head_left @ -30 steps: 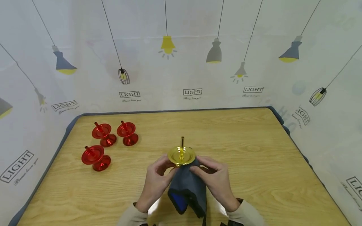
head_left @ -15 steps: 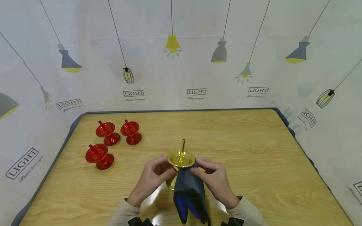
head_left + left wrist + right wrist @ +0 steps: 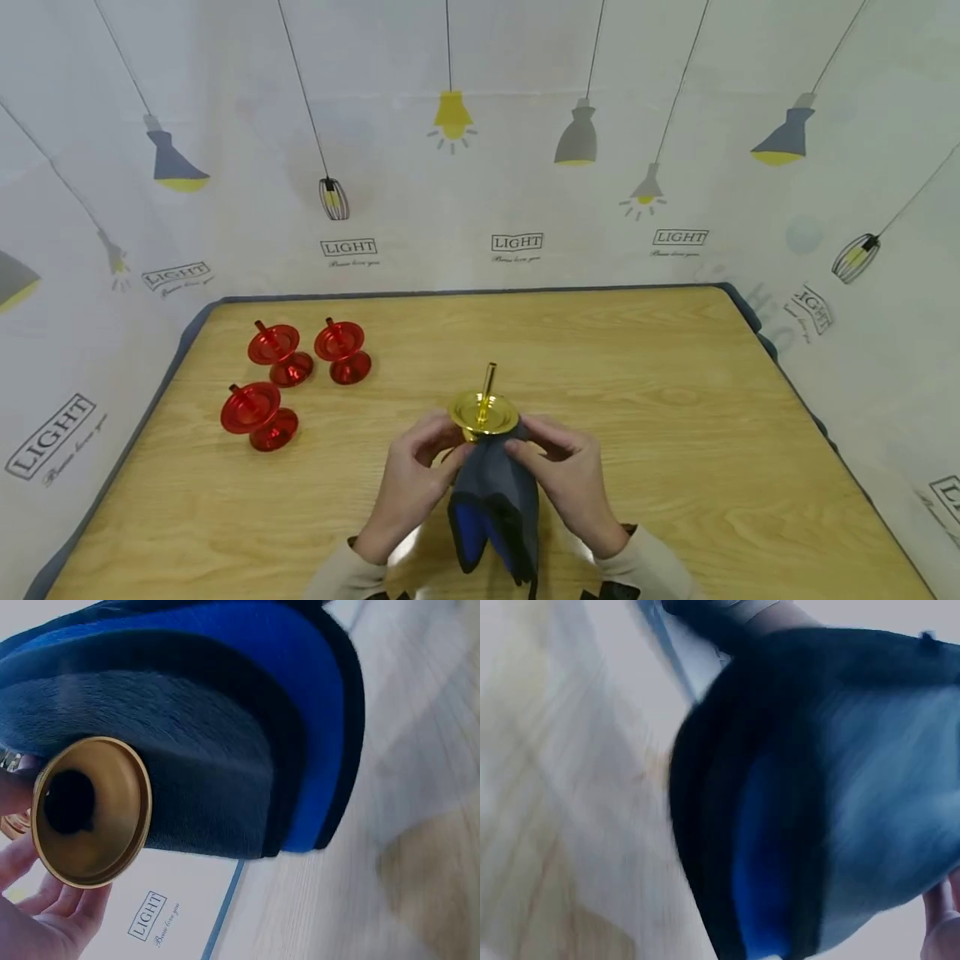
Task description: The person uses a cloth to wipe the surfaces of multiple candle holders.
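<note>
In the head view, a shiny gold candle holder (image 3: 483, 414) with a round dish and upright stem is held up above the table. My left hand (image 3: 412, 483) grips it below the dish; the left wrist view shows its hollow round base (image 3: 124, 802) from beneath. A dark grey-blue cloth (image 3: 497, 479) with black edging and a bright blue inner face hangs folded against the holder's right side. My right hand (image 3: 572, 482) pinches this cloth just under the dish. The cloth fills most of the right wrist view, where the right fingers (image 3: 939, 922) show at its lower edge.
Three red candle holders of like shape stand at the left: a back-left one (image 3: 275, 346), one beside it (image 3: 340, 342) and a nearer one (image 3: 251, 408). The wood-patterned table (image 3: 712, 433) is enclosed by a white curtain (image 3: 390, 125) printed with lamps.
Half a second ago the gold candle holder was tilted with its base showing at the left; now it stands more upright, base hidden behind hand and cloth. The cloth's hanging end has swung slightly left.
</note>
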`<move>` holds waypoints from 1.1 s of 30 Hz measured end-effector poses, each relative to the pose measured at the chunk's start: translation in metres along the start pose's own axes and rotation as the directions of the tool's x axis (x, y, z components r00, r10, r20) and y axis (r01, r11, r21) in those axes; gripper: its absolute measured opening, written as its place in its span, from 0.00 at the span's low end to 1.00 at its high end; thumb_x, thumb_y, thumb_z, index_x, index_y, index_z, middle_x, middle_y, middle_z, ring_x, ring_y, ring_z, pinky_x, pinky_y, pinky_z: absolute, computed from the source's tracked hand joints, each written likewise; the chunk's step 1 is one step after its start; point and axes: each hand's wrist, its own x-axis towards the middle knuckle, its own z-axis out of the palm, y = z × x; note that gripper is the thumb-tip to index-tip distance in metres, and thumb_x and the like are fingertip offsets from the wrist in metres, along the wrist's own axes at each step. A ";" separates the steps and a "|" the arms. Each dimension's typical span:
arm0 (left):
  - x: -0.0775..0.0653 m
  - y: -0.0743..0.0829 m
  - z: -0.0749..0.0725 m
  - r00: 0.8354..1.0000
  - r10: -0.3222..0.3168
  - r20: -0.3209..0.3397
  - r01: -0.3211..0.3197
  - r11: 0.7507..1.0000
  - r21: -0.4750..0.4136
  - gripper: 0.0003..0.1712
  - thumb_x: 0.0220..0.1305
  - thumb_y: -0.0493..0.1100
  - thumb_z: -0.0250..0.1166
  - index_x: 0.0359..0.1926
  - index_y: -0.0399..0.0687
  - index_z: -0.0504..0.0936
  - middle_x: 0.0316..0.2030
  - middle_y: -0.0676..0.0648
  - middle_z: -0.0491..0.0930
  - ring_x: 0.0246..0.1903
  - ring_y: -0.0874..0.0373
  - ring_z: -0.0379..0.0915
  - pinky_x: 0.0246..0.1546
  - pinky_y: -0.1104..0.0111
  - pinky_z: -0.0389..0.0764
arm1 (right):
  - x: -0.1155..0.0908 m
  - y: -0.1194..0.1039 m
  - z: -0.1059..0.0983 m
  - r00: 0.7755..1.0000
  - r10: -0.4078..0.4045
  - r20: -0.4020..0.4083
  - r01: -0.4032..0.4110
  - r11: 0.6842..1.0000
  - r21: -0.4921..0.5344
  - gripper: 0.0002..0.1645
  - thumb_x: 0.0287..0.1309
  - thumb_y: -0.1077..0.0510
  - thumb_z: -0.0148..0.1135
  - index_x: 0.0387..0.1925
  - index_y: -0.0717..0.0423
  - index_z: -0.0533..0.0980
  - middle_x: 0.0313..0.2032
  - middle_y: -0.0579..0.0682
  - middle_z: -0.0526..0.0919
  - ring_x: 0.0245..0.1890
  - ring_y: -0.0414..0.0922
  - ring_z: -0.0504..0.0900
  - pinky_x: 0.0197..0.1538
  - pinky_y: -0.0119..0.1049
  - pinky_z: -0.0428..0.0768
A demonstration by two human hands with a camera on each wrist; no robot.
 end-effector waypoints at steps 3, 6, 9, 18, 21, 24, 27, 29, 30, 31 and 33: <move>-0.001 0.001 -0.001 0.997 -0.062 -0.045 0.060 0.997 -0.046 0.16 0.60 0.28 0.71 0.49 0.33 0.82 0.43 0.37 0.85 0.42 0.62 0.84 0.45 0.70 0.85 | -0.001 0.002 0.000 0.995 -0.097 0.016 0.098 0.995 -0.026 0.22 0.57 0.73 0.69 0.54 0.75 0.78 0.48 0.42 0.87 0.47 0.39 0.87 0.44 0.37 0.87; -0.001 0.002 -0.002 0.996 -0.081 -0.043 0.077 0.993 -0.086 0.15 0.61 0.31 0.71 0.49 0.32 0.82 0.42 0.43 0.87 0.41 0.61 0.85 0.42 0.69 0.85 | -0.001 0.003 -0.001 0.987 -0.160 0.031 0.161 0.986 -0.032 0.22 0.56 0.74 0.69 0.53 0.75 0.79 0.49 0.42 0.87 0.47 0.39 0.87 0.43 0.37 0.87; -0.001 0.000 -0.003 0.997 -0.073 -0.001 0.072 0.989 -0.128 0.13 0.64 0.32 0.69 0.48 0.29 0.82 0.42 0.52 0.87 0.42 0.62 0.84 0.40 0.70 0.85 | -0.001 0.001 -0.002 0.983 -0.178 0.050 0.179 0.984 -0.009 0.21 0.56 0.74 0.69 0.53 0.76 0.79 0.49 0.43 0.87 0.48 0.39 0.87 0.43 0.37 0.87; -0.004 -0.003 0.003 0.999 0.022 0.036 -0.019 0.997 -0.080 0.09 0.68 0.30 0.64 0.48 0.30 0.82 0.46 0.44 0.81 0.49 0.65 0.78 0.50 0.69 0.83 | -0.003 0.002 -0.004 1.000 -0.021 0.006 0.021 0.999 -0.031 0.22 0.56 0.72 0.70 0.54 0.75 0.79 0.48 0.41 0.88 0.47 0.39 0.87 0.45 0.35 0.87; -0.005 -0.002 0.007 1.000 -0.015 -0.008 0.014 1.000 -0.021 0.10 0.63 0.29 0.68 0.46 0.33 0.83 0.46 0.38 0.80 0.47 0.64 0.78 0.50 0.68 0.83 | -0.003 0.003 -0.003 0.999 0.018 -0.028 -0.019 0.999 -0.050 0.22 0.56 0.71 0.71 0.53 0.74 0.80 0.48 0.40 0.88 0.46 0.39 0.87 0.45 0.35 0.87; -0.003 -0.001 0.009 0.994 -0.095 -0.061 0.094 0.995 -0.032 0.12 0.59 0.29 0.71 0.45 0.32 0.84 0.43 0.38 0.82 0.41 0.64 0.82 0.46 0.71 0.84 | -0.003 0.003 -0.001 0.998 0.036 -0.051 -0.039 0.998 -0.052 0.22 0.55 0.70 0.71 0.53 0.71 0.81 0.48 0.41 0.88 0.46 0.40 0.88 0.45 0.36 0.87; -0.002 0.001 0.009 0.980 -0.167 -0.104 0.161 0.985 -0.067 0.13 0.57 0.28 0.73 0.45 0.32 0.83 0.39 0.42 0.85 0.37 0.64 0.83 0.40 0.72 0.84 | -0.003 0.002 0.001 0.998 0.032 -0.051 -0.035 0.998 -0.046 0.21 0.56 0.70 0.71 0.53 0.70 0.81 0.48 0.43 0.88 0.47 0.41 0.88 0.46 0.37 0.87; -0.002 0.001 0.007 0.978 -0.184 -0.102 0.175 0.980 -0.089 0.14 0.57 0.29 0.73 0.45 0.32 0.83 0.39 0.48 0.86 0.37 0.63 0.84 0.39 0.72 0.84 | -0.003 0.002 0.001 0.999 0.012 -0.036 -0.014 0.999 -0.048 0.21 0.57 0.70 0.71 0.53 0.70 0.81 0.48 0.43 0.88 0.48 0.41 0.87 0.46 0.37 0.87; -0.002 0.001 0.005 0.981 -0.177 -0.084 0.169 0.981 -0.100 0.15 0.58 0.30 0.73 0.46 0.31 0.82 0.39 0.50 0.86 0.38 0.63 0.84 0.40 0.72 0.85 | -0.003 0.002 0.000 1.000 -0.002 -0.022 0.001 0.999 -0.048 0.20 0.57 0.70 0.70 0.53 0.71 0.81 0.48 0.43 0.88 0.48 0.41 0.87 0.45 0.36 0.87; -0.003 0.001 0.003 0.985 -0.162 -0.062 0.154 0.982 -0.111 0.15 0.59 0.30 0.72 0.47 0.30 0.82 0.40 0.52 0.86 0.39 0.63 0.84 0.40 0.71 0.85 | -0.003 0.001 -0.001 1.000 -0.016 -0.004 0.016 0.999 -0.045 0.20 0.58 0.70 0.70 0.53 0.71 0.81 0.48 0.43 0.88 0.47 0.41 0.87 0.45 0.36 0.87; -0.004 -0.001 -0.002 0.992 -0.126 0.008 0.125 0.981 -0.147 0.15 0.62 0.32 0.70 0.48 0.28 0.81 0.41 0.55 0.86 0.42 0.63 0.84 0.41 0.71 0.85 | -0.003 0.001 -0.002 0.998 -0.047 0.037 0.049 0.998 -0.032 0.19 0.58 0.71 0.69 0.52 0.73 0.81 0.47 0.43 0.89 0.47 0.40 0.87 0.44 0.36 0.87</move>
